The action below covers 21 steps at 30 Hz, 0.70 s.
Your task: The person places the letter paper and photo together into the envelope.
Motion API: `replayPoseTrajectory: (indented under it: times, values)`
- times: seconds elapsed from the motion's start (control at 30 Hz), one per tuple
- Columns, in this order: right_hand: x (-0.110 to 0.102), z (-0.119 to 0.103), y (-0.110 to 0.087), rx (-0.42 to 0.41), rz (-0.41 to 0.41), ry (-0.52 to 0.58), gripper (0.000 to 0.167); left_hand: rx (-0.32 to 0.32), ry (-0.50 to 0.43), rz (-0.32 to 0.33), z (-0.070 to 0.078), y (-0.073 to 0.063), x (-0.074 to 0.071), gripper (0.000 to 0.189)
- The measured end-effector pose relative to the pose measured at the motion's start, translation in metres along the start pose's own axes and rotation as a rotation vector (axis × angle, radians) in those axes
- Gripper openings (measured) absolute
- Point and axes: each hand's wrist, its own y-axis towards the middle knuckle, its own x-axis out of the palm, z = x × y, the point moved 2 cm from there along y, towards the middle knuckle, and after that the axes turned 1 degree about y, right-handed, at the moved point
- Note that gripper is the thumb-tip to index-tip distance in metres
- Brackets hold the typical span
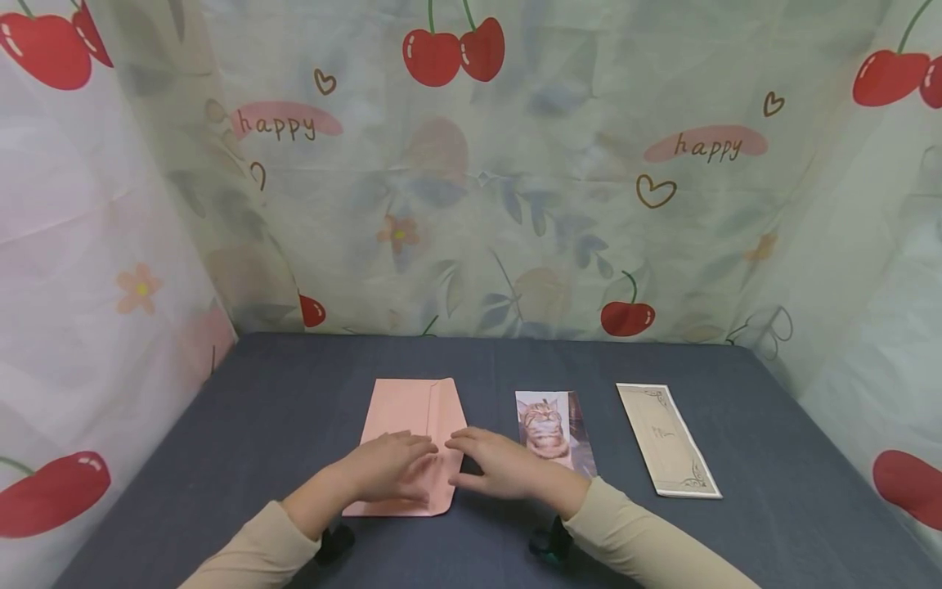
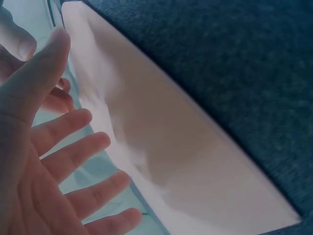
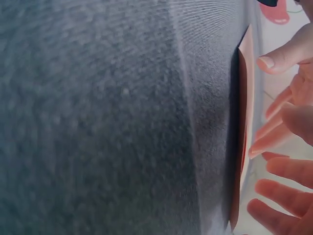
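A pink paper envelope (image 1: pixel 397 405) lies flat on the table, its seam running lengthwise near the right side. My left hand (image 1: pixel 390 468) is over the envelope's lower middle with fingers spread and relaxed. From the right, my right hand (image 1: pixel 495 463) reaches to the envelope's right edge, fingertips over the paper and thumb apart from the fingers. Both hands are without anything in their grasp. In the left wrist view the left palm (image 2: pixel 34 171) faces the envelope's side, fingers loosely extended. The right wrist view shows the right-hand fingers (image 3: pixel 281 208) just above the envelope's thin edge (image 3: pixel 246 112).
Right of the envelope lies a cat photo (image 1: pixel 545 425), its lower part behind the right wrist. Farther right is a long beige card (image 1: pixel 666 442) with ornate corners. A dark cloth covers the table (image 1: pixel 280 409), and printed curtains (image 1: pixel 478 204) enclose it at back and sides.
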Motion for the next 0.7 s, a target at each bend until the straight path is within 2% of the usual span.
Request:
replayPoseTrajectory:
  times: [0.2,0.4,0.57,0.7]
  values:
    - [0.007,-0.001,0.004,0.018,-0.038,-0.028,0.049,-0.025,-0.029,-0.046,0.000,0.000,0.004,0.060]
    - [0.011,-0.003,0.004,0.022,-0.070,-0.059,0.053,-0.083,-0.062,-0.101,-0.001,0.000,0.008,0.066]
    - [0.012,-0.002,0.003,0.031,-0.091,-0.065,0.054,-0.096,-0.055,-0.111,-0.001,0.000,0.010,0.066]
    - [0.013,-0.002,0.002,0.046,-0.104,-0.080,0.055,-0.083,-0.040,-0.102,-0.001,-0.001,0.009,0.066]
